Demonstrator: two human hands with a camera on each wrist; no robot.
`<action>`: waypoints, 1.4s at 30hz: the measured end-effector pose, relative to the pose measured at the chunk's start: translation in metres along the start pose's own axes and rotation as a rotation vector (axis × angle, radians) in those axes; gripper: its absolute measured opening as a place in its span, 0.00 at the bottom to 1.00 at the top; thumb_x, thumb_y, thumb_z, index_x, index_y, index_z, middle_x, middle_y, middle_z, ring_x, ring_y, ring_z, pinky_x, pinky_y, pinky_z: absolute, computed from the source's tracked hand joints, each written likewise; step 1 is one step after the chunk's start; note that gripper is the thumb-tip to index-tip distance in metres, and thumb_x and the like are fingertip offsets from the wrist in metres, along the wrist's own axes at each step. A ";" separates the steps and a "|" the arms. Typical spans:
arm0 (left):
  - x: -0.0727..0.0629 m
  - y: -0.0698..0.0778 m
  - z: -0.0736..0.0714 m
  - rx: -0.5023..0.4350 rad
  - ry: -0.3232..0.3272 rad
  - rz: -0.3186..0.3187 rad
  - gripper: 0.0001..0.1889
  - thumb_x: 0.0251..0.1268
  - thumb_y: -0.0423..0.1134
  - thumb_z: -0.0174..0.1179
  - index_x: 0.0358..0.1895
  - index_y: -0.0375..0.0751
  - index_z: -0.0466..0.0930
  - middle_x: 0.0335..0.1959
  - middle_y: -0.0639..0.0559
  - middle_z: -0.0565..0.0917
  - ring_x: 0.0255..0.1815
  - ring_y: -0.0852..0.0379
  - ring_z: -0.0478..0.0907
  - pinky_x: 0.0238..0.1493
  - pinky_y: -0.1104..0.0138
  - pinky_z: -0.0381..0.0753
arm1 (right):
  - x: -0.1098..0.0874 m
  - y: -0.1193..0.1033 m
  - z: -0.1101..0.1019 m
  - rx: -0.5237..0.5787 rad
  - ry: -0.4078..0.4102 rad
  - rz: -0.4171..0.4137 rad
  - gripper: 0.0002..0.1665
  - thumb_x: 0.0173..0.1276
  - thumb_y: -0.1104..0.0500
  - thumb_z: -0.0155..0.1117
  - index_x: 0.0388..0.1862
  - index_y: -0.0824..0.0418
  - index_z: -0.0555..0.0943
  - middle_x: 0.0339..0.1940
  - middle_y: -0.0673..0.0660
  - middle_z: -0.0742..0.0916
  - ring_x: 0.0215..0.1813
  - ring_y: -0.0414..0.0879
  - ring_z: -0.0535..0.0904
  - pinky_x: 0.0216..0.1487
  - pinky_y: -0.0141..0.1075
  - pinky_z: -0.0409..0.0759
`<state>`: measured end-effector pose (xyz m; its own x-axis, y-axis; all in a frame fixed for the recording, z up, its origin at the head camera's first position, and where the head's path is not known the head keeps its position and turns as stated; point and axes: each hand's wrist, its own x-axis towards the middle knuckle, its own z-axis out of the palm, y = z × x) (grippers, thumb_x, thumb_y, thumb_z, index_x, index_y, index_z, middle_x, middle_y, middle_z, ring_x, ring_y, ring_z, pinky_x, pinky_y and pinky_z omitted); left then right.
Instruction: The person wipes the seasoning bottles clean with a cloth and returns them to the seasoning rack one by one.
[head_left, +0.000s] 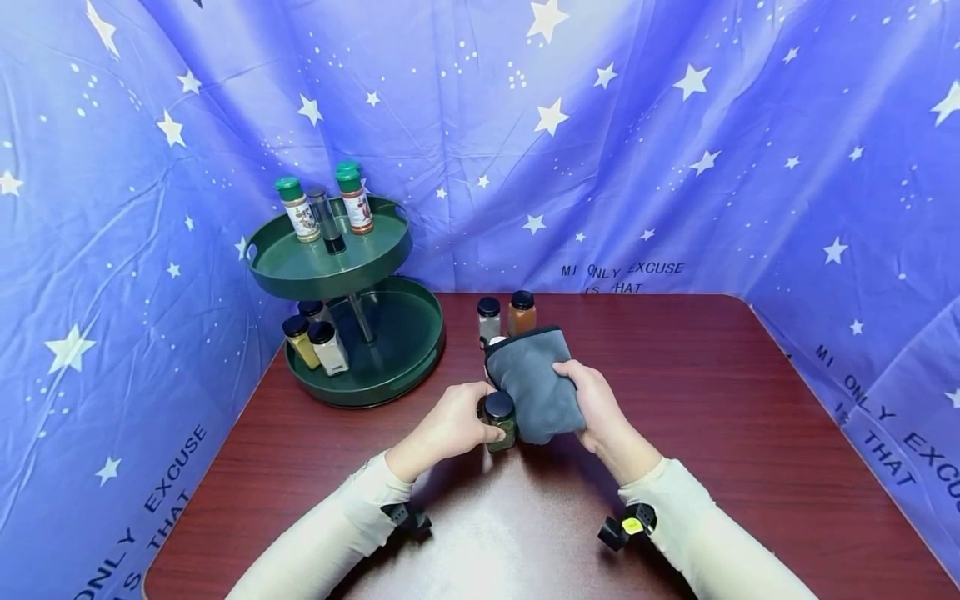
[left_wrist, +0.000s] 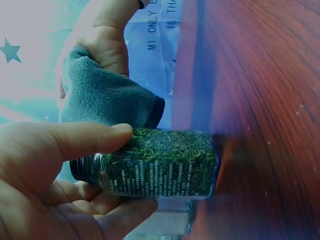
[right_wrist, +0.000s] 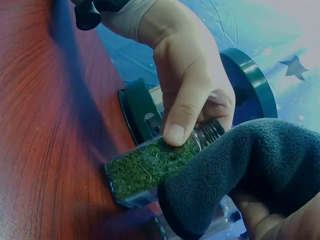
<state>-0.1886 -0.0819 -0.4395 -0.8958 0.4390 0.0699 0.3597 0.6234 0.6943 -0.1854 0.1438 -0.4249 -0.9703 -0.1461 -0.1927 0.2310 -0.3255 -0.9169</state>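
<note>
From my remote station I am looking down through the head camera at two bare hands meeting over the wood-grain table (head_left: pixel 712 400). The left hand (head_left: pixel 453 421) is gripping a square glass jar of dried green herbs (left_wrist: pixel 165 165), its thumb pressing along one side and its fingers curling behind. The jar is sitting near the middle of the table, black lid uppermost, rows of small white print showing on one face; I am not managing to tell whether its base is touching the wood.

The right hand (head_left: pixel 600 408) is clasping a grey plush cloth (head_left: pixel 536 383) with a black-bound edge, thumb lying over the near face. The cloth is hanging just beside the herb jar, its edge overlapping the jar in my right wrist view; whether they are touching I am not able to say.

Beyond the cloth, a jar of greyish contents (head_left: pixel 489 317) and a jar of orange-brown powder (head_left: pixel 522 315) are standing side by side.

To the left, a two-tier green turntable (head_left: pixel 390 333) is holding green-capped shakers (head_left: pixel 302 218) and a slim dark bottle (head_left: pixel 330 229) on top, while a yellow-filled jar (head_left: pixel 303 347) and a white-filled jar (head_left: pixel 331 354) are occupying the lower tier, another black-lidded one partly hiding behind them.
</note>
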 end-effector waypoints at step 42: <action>-0.008 0.007 0.010 -0.012 0.108 -0.111 0.26 0.50 0.55 0.79 0.40 0.45 0.75 0.28 0.54 0.76 0.28 0.59 0.72 0.29 0.67 0.73 | 0.000 -0.010 -0.009 -0.089 0.012 -0.083 0.14 0.78 0.55 0.50 0.36 0.57 0.80 0.25 0.49 0.87 0.27 0.41 0.85 0.32 0.37 0.85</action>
<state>-0.1767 -0.0747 -0.4422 -0.9531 0.2949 0.0686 0.2541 0.6559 0.7108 -0.1884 0.1554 -0.4193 -0.9867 -0.1110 -0.1186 0.1433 -0.2518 -0.9571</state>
